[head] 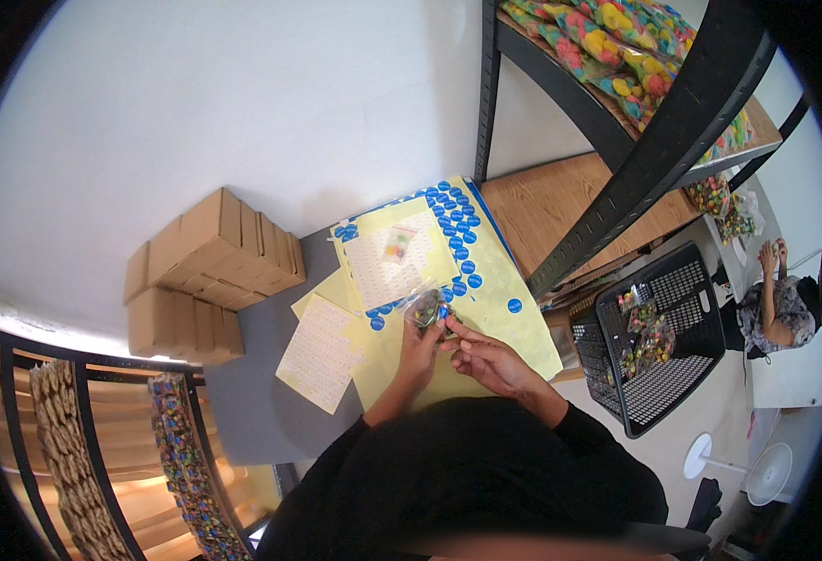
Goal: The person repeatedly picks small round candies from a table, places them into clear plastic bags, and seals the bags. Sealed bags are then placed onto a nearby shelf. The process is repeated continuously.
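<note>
My left hand (419, 354) is closed on a small clear plastic bag (421, 308) with dark contents, held above the yellow sticker sheets. A round blue sticker (443, 313) lies on the bag, under my left thumb. My right hand (484, 357) reaches to the bag's right side, index finger at the sticker; whether it grips anything is unclear. Beneath and beyond are a yellow sheet with round blue stickers (461, 242) and a sheet of small white labels (383, 270). A small zip bag of colourful pieces (398, 245) rests on the labels. Another label sheet (321, 350) lies left.
Stacked cardboard boxes (207, 266) stand at the grey table's (257, 414) back left. A black-framed shelf (635, 168) with bags of colourful sweets (614, 49) rises at the right. Beyond are a black plastic crate (663, 343) holding bags, a white fan (769, 475) and another person (779, 312).
</note>
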Action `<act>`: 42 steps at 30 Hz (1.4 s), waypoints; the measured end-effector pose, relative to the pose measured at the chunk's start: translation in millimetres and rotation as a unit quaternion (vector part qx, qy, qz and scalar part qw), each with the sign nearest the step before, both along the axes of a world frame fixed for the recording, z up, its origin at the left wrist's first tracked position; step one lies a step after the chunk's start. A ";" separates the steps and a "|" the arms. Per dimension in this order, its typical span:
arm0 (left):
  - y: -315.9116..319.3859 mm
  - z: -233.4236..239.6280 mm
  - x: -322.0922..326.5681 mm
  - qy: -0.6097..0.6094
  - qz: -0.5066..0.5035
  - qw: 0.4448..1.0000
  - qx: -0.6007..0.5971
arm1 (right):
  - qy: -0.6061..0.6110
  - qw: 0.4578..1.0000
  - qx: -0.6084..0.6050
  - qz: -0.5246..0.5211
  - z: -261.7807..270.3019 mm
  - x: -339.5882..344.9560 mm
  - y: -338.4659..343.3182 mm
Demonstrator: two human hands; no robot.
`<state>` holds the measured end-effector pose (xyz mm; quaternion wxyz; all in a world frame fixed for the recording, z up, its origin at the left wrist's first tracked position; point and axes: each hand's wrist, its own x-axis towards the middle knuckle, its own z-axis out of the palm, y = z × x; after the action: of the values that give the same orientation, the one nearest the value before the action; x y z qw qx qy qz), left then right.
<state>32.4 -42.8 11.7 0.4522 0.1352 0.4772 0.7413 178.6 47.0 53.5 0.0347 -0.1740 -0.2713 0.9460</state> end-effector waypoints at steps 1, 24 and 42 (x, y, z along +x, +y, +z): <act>1.4 0.9 0.1 0.012 0.004 1.000 -0.013 | 0.009 1.000 -0.001 0.000 0.1 0.2 -0.1; -5.7 -2.5 7.0 0.249 -0.035 0.966 -0.055 | -0.162 0.839 0.499 -0.144 -42.9 -17.6 -0.3; -8.8 -27.7 2.5 0.266 -0.061 0.953 -0.131 | -0.203 0.884 0.422 -0.014 -64.8 -20.9 2.9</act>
<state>34.9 -51.6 -15.9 0.3670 0.2957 0.6636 0.5810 157.7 49.9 -11.3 0.0620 -0.3354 -0.6431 0.6856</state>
